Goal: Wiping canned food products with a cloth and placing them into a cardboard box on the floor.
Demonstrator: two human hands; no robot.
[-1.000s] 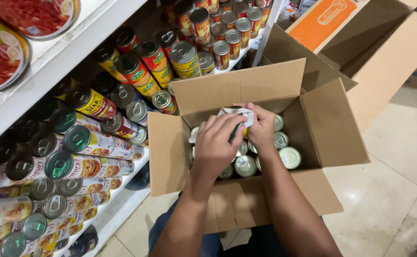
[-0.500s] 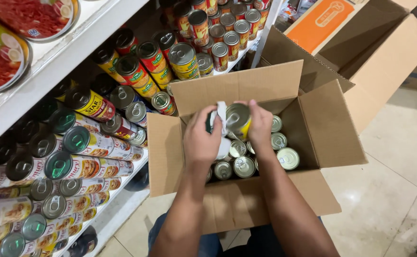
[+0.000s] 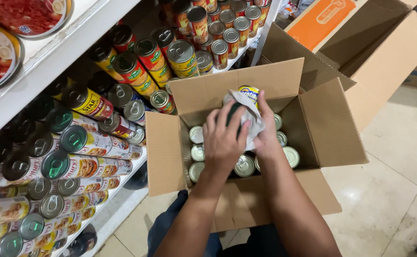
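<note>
Left hand [image 3: 223, 143] fingers curl around a can [image 3: 247, 97] wrapped in a grey cloth [image 3: 255, 124]; right hand [image 3: 267, 128] clasps its other side. It sits above the open box [image 3: 322, 128], shelf cans [image 3: 75, 143] at nine o'clock.

Open cardboard box [image 3: 170, 157] stands right of the shelf [image 3: 118, 209]; cans [image 3: 244, 166] fill the box floor; a second box [image 3: 384, 52] stands behind its right flap.
</note>
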